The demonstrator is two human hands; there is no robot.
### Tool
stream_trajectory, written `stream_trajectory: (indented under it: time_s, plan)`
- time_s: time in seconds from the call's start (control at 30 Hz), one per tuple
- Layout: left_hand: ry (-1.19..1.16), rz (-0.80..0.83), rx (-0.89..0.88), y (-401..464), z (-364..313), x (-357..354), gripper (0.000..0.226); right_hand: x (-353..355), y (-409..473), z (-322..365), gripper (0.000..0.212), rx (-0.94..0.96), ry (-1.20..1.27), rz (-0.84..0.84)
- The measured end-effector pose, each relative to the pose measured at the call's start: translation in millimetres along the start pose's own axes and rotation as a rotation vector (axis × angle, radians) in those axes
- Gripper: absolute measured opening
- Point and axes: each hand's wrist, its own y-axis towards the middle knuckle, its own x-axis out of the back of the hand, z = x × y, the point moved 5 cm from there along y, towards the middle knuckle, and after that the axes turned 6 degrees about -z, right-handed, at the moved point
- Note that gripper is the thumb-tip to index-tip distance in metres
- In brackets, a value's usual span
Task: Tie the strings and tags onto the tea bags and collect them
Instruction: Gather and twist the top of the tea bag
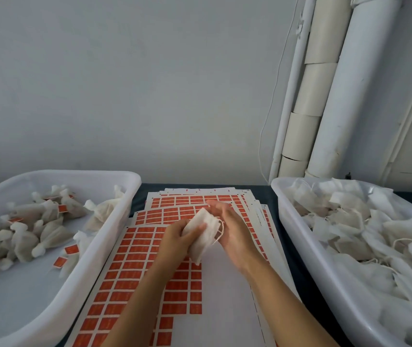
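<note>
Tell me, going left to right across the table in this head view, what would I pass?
White tub of tied, tagged tea bags → sheets of orange tags → left hand → tea bag held in the hands → right hand → white tub of untied tea bags.

- A plain pale grey-white wall (135, 83) fills the upper part of the view, evenly and softly lit.
- White pipes (360, 78) stand at the right, leaning in the wide-angle view.
- Beige cardboard rolls (312, 96) are stacked between the pipes.
- A thin white cable (272, 96) hangs down the wall beside them.
- A dark blue-grey table (272, 196) meets the wall.
</note>
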Motion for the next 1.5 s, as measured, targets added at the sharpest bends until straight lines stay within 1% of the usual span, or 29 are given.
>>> stream_trajectory:
  time_s: [0.07,0.1,0.17,0.27,0.3,0.37,0.43,0.53,0.77,0.83,0.87,0.93,0.97,1.07,1.17,1.37,1.5]
  plan:
    - [0.001,-0.098,0.001,-1,6,5,0.012,6,-3,-10,0.045,0.005,0.046,-0.014]
    - [-0.003,-0.124,0.004,-2,8,6,0.011,8,-4,-16,0.047,0.005,0.028,-0.019]
    - [-0.008,-0.153,0.011,-4,10,6,0.008,9,-7,-25,0.041,0.014,-0.065,-0.041]
    - [-0.031,-0.152,0.016,-7,11,4,0.012,15,-7,-32,0.011,0.100,-0.174,-0.162]
    - [-0.054,-0.141,0.018,-7,12,2,0.010,16,-7,-32,0.007,0.138,-0.211,-0.199]
    - [-0.105,-0.137,0.029,-7,12,-3,0.008,17,-5,-32,0.007,0.195,-0.269,-0.238]
    - [-0.128,-0.160,0.042,-4,13,-6,0.005,18,-2,-33,0.009,0.212,-0.288,-0.252]
    - [-0.140,-0.185,0.055,2,16,-12,0.012,24,5,-34,0.012,0.234,-0.295,-0.264]
    - [-0.183,-0.224,0.152,10,18,-24,0.012,29,21,-30,0.015,0.243,-0.330,-0.194]
    - [-0.222,-0.201,0.158,9,12,-27,0.015,28,22,-30,0.013,0.248,-0.331,-0.181]
    - [-0.222,-0.177,0.138,9,8,-28,0.021,27,22,-29,0.012,0.248,-0.334,-0.173]
    - [-0.169,-0.127,0.092,10,1,-27,0.034,25,21,-29,0.011,0.246,-0.339,-0.150]
    - [-0.136,-0.108,0.072,11,-2,-24,0.035,24,20,-28,0.013,0.248,-0.344,-0.136]
    - [-0.099,-0.056,0.009,13,-8,-13,0.015,17,18,-22,0.018,0.260,-0.382,-0.086]
    - [-0.074,-0.019,-0.013,13,-10,-3,0.008,11,16,-16,0.018,0.275,-0.462,-0.074]
    - [0.053,-0.044,-0.016,4,1,1,0.006,6,3,-23,0.021,0.362,-0.622,-0.142]
    - [0.115,-0.017,-0.025,-4,11,-2,0.015,9,-1,-35,0.025,0.368,-0.663,-0.197]
